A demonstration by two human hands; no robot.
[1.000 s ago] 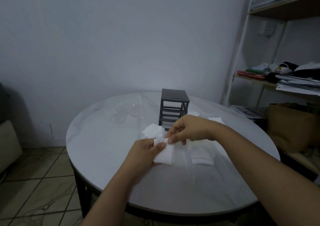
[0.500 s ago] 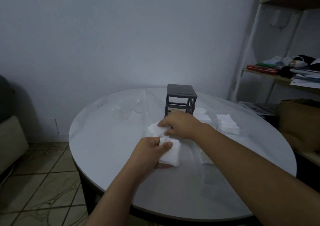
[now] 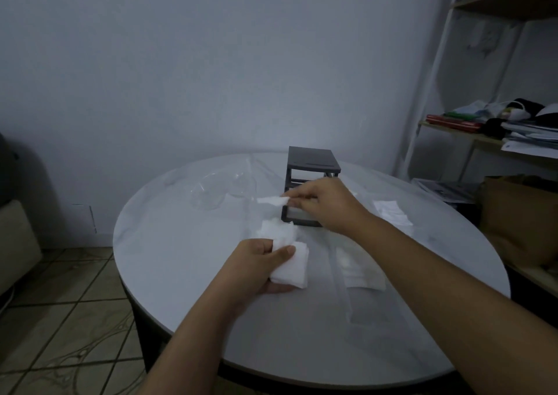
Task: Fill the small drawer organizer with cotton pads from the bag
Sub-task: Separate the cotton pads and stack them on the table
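A small dark grey drawer organizer (image 3: 312, 160) stands upright at the middle back of the round table. My right hand (image 3: 324, 205) pinches a single white cotton pad (image 3: 273, 200) just left of the organizer's front and covers most of that front. Nearer to me, my left hand (image 3: 256, 266) grips a stack of white cotton pads (image 3: 292, 269) above the table. A loose heap of pads (image 3: 276, 231) lies between the two hands. A flat clear plastic bag with pads inside (image 3: 360, 269) lies under my right forearm.
The white round table (image 3: 169, 261) carries clear plastic drawers (image 3: 216, 190) at the back left and another pile of pads (image 3: 391, 211) at the right. A shelf with papers (image 3: 495, 125) and a brown paper bag (image 3: 519, 213) stand to the right.
My right hand has lifted from the heap of pads and moved up and right towards the organizer, now pinching one pad. My left hand still holds its stack.
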